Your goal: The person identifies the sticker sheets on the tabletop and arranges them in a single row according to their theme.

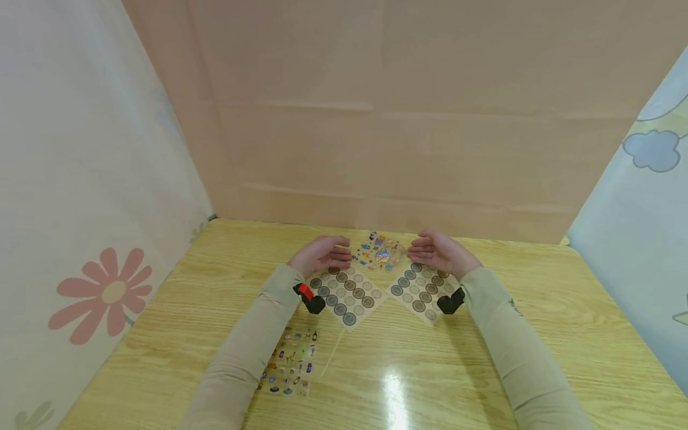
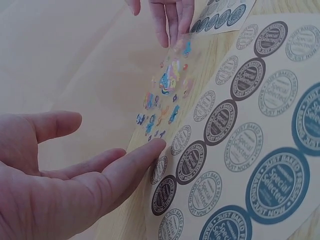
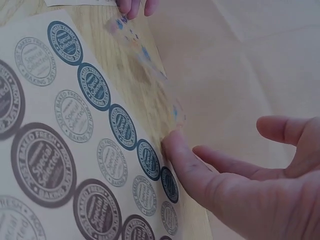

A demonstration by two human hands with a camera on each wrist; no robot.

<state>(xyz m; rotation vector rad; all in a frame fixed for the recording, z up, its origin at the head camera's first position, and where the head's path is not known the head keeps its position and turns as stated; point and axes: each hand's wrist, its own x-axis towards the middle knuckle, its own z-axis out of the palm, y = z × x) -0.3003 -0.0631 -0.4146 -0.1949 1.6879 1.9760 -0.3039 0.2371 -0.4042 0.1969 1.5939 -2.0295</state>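
Looking at the head view first, your clear sticker sheet (image 1: 380,251) is near the far edge of the table (image 1: 365,382), right between your left hand (image 1: 322,254) and your right hand (image 1: 442,252). The left label sheet (image 1: 346,295) and right label sheet (image 1: 421,294) lie skewed just on your side of it, and another sticker sheet (image 1: 292,364) is down by your left forearm. From the left wrist, your fingers there are stretched out with the thumb well apart, so nothing's pinched; the fingertips are right by the clear sheet's end, but I honestly can't tell if they touch it. Same deal on the right wrist: long, slightly bent fingers, thumb well away, no grip, tips next to the other end, contact unclear. If you're squaring that thing up, I'd bring both sides in evenly and gently, cause thin film probably bows if you squeeze it end to end. Also watch those fingertips near the label sheets' edges, they could easily drag the paper along.
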